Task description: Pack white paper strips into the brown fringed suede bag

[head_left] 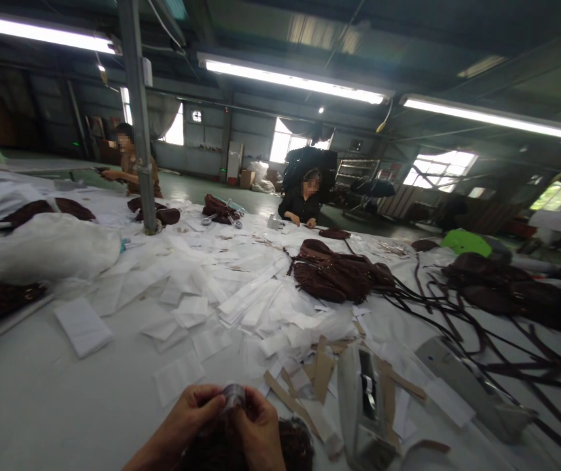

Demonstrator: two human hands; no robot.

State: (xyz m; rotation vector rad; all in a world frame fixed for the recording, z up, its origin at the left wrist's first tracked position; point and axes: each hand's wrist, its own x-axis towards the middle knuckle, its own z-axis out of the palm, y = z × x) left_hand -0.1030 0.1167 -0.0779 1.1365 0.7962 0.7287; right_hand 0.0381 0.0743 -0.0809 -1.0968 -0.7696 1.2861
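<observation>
Dark brown item (216, 450), near centre | left hand (193, 413) and right hand (261, 426) both pinch a grey wrapped piece (234, 394) at its far edge | judged best: thumbs level, pressure even, wrapping smooth

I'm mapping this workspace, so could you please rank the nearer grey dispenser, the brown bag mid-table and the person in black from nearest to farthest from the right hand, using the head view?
1. Grey dispenser: just right of the right hand.
2. Brown bag: farther across the table, slightly right.
3. Person in black: beyond the bag, at the table's far side.
</observation>
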